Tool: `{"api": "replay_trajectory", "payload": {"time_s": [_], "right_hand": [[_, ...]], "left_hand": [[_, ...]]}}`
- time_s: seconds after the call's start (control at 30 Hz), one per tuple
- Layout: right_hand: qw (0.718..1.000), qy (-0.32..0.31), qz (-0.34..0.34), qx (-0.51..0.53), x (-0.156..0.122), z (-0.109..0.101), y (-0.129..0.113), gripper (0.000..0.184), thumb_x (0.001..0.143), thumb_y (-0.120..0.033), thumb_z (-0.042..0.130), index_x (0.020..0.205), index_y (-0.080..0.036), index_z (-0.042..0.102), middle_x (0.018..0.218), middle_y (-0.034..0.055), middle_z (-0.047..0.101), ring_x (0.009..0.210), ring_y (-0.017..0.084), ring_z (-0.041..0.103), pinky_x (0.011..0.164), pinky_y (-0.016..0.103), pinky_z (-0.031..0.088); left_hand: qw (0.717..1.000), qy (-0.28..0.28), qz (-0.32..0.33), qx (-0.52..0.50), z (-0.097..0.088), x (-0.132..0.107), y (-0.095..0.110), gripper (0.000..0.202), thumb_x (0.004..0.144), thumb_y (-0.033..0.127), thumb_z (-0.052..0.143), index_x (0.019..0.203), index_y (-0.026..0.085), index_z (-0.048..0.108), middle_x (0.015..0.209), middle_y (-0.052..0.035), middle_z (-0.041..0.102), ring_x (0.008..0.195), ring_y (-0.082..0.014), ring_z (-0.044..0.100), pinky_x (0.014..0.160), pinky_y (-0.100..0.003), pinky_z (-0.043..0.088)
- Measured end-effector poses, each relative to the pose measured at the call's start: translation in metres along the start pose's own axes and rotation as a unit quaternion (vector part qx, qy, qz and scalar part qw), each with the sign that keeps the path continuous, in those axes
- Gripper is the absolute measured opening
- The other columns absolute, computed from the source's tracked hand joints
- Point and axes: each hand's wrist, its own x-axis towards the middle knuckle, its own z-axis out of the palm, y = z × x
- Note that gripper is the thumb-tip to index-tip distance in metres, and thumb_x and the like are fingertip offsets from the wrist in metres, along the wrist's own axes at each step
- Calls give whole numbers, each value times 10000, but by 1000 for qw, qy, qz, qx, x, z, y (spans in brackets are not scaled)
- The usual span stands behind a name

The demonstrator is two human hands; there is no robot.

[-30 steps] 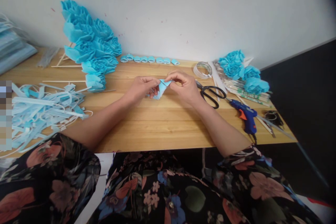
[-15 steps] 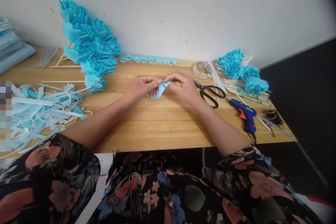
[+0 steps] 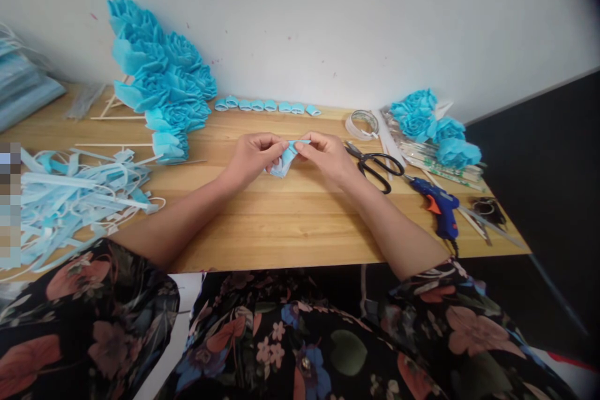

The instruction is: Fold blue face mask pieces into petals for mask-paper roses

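Between my two hands is a small folded piece of light-blue mask fabric, raised over the middle of the table. My left hand is closed, with thumb and fingers pinching its left side. At its upper right edge my right hand pinches it too, thumb in front. Part of the fabric is hidden by the fingers. Black-handled scissors lie just right of my right hand. Beyond the hands, a row of small rolled blue pieces stands along the wall.
Blue fabric flowers on sticks are heaped at the back left, above a pile of cut strips and ear loops. On the right are a tape roll, more blue flowers and a blue glue gun. Folded masks lie far left.
My right fingers have shifted slightly along the fabric's top edge, which is now drawn out straighter between both pinches. My left hand has hardly moved.
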Motion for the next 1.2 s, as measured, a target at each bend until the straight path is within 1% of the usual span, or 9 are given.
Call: {"api": "replay_trajectory", "payload": {"time_s": [0.17, 0.33, 0.53, 0.63, 0.73, 0.9, 1.0, 1.13, 1.2], "right_hand": [[1000, 7, 18, -4, -1, 1, -5, 459, 755, -636, 746, 729, -194, 626, 687, -18, 575, 677, 125, 494, 655, 273, 419], [1000, -10, 20, -14, -2, 4, -3, 427, 721, -563, 799, 730, -185, 600, 693, -34, 533, 668, 105, 441, 613, 255, 337], [999, 33, 7, -10, 1, 2, 5, 369, 779, -522, 755, 716, -201, 585, 696, -19, 557, 684, 123, 470, 636, 275, 377], [999, 52, -15, -2, 2, 1, 6, 316, 808, -491, 728, 748, -205, 608, 705, -17, 572, 677, 123, 473, 640, 279, 382], [998, 55, -29, -13, 2, 0, 5, 286, 803, -473, 718, 774, -203, 627, 712, -17, 592, 674, 123, 476, 636, 278, 387], [996, 49, -43, -59, -1, 0, 0, 265, 823, -453, 703, 780, -199, 642, 728, -9, 630, 673, 127, 500, 650, 283, 413], [997, 45, -42, -49, -1, -1, -1, 308, 836, -508, 702, 818, -205, 649, 756, -3, 640, 695, 134, 521, 671, 290, 433], [996, 59, -60, -8, 0, -1, -2, 422, 870, -636, 648, 943, -220, 645, 795, 0, 629, 728, 140, 547, 710, 304, 463], [996, 65, -68, 1, 1, -2, -4, 435, 868, -654, 647, 947, -226, 624, 789, -3, 613, 732, 140, 553, 720, 308, 473]], "left_hand": [[1000, 7, 11, 8, 0, 0, 0, 270, 806, 349, 689, 628, 152, 641, 534, 15, 589, 449, -60, 475, 459, -181, 390], [999, 18, 30, 21, 2, -1, -1, 248, 805, 340, 688, 641, 157, 656, 523, 17, 581, 464, -67, 472, 463, -184, 379], [999, 4, 28, 14, 3, -2, -3, 272, 804, 397, 696, 679, 158, 664, 597, -2, 639, 481, -68, 490, 462, -184, 406], [999, -13, 26, 14, 4, -3, -3, 236, 783, 370, 699, 690, 157, 659, 607, 2, 630, 510, -71, 507, 474, -178, 420], [999, -24, 26, 15, 6, -4, -2, 210, 780, 346, 688, 698, 156, 656, 612, 11, 624, 508, -63, 491, 482, -174, 427], [999, -38, 14, 26, 4, -3, -1, 234, 822, 359, 664, 712, 153, 686, 617, 2, 638, 488, -59, 484, 471, -171, 421], [998, -46, -8, 30, 2, -1, -3, 229, 823, 344, 667, 700, 153, 696, 582, -1, 629, 479, -67, 503, 469, -175, 421], [999, -19, -20, 21, 0, 1, -5, 236, 817, 332, 679, 663, 154, 684, 576, -8, 646, 462, -63, 498, 465, -178, 412], [1000, -6, -21, 19, 0, 2, -5, 230, 811, 318, 686, 650, 155, 678, 574, -8, 651, 455, -59, 490, 463, -177, 402]]}}
